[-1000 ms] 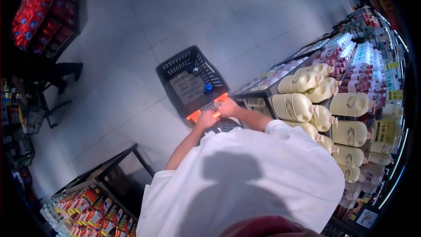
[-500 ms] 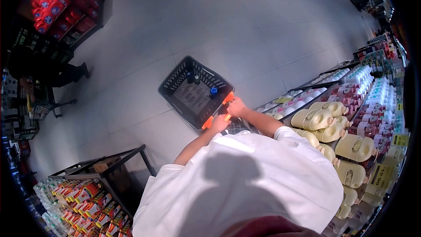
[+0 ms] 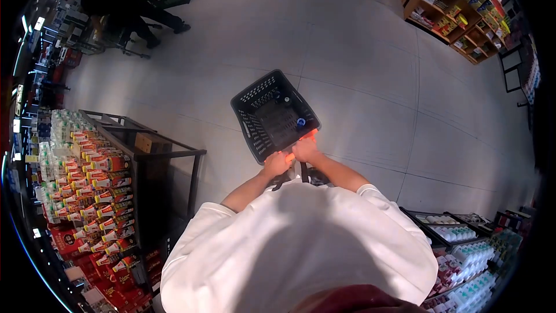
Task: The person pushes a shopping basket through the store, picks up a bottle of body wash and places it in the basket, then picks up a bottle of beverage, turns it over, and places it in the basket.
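A dark plastic basket [image 3: 253, 129] with slotted sides is in front of my body, tilted in the view, with an orange handle [image 3: 290, 157] on its near side. My left hand [image 3: 277, 163] is wrapped round the left part of that handle. Close beside it, my right hand [image 3: 305, 149] grips the right part. Inside the basket lie a blue-capped item [image 3: 300, 122] near the handle and a dark item with a pale top [image 3: 286, 99].
Bottles fill a display [image 3: 107, 197] at left, beside a black metal frame [image 3: 168, 155]. A person [image 3: 130, 8] stands with a cart [image 3: 116, 40] at upper left. Wooden shelves [image 3: 443, 14] are upper right; bottle shelves [image 3: 457, 255] lower right.
The view has turned to the right. The basket has swung slightly with both hands still on its handle. The pale yellow jugs have left the view, and the left display shows more fully.
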`<state>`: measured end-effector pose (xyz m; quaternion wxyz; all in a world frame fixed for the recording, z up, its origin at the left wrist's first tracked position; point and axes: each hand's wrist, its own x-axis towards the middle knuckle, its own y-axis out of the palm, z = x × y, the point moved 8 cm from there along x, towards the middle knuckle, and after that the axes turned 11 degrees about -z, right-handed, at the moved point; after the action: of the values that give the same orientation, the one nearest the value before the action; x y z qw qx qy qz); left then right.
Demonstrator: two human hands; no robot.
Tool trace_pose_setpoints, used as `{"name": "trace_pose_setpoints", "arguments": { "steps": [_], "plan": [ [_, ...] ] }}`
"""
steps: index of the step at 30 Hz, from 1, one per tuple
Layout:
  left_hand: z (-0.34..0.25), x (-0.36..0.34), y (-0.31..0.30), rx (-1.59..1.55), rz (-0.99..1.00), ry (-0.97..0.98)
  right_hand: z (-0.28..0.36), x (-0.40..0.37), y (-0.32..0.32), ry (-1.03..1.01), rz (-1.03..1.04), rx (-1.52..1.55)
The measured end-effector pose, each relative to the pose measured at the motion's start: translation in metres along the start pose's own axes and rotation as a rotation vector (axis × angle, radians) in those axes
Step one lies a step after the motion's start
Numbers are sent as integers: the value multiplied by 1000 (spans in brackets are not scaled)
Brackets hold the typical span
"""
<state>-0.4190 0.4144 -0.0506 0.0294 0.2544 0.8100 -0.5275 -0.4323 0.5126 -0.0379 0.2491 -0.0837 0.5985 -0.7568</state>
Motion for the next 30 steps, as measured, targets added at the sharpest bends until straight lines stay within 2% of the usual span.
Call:
{"name": "trace_pose_setpoints", "arguments": {
  "steps": [4, 7, 10, 16, 17, 18, 20, 22, 23, 24, 26, 30],
  "plan": [
    [3, 22, -22, 41, -176, -133, -12, 39, -12, -88, -1, 12],
    [6, 39, -36, 51, -178, -265, -18, 61, -18, -126, 15, 8],
    [23, 59, -43, 67, -89, -351, -25, 87, -26, -164, 40, 0],
    [43, 91, -65, 1, -304, -185, -28, 137, -51, -188, 138, -90],
    [52, 94, -64, -14, -338, -190, -28, 149, -37, -221, 172, -121],
    [54, 99, -74, -73, -216, -299, -32, 161, -23, -238, 220, -154],
    [57, 107, -99, -110, -189, -356, -33, 183, -32, -238, 306, -187],
    [65, 112, -120, -136, -232, -352, -47, 209, 3, -310, 299, -255],
    [73, 117, -127, -160, -281, -334, -37, 217, -25, -349, 291, -235],
    [79, 118, -124, -180, -315, -317, -39, 227, -14, -385, 308, -252],
    [91, 124, -136, -234, -277, -352, -27, 243, -40, -348, 332, -258],
    [120, 145, -146, -277, -317, -404, -23, 287, -39, -494, 306, -251]
  ]
}}
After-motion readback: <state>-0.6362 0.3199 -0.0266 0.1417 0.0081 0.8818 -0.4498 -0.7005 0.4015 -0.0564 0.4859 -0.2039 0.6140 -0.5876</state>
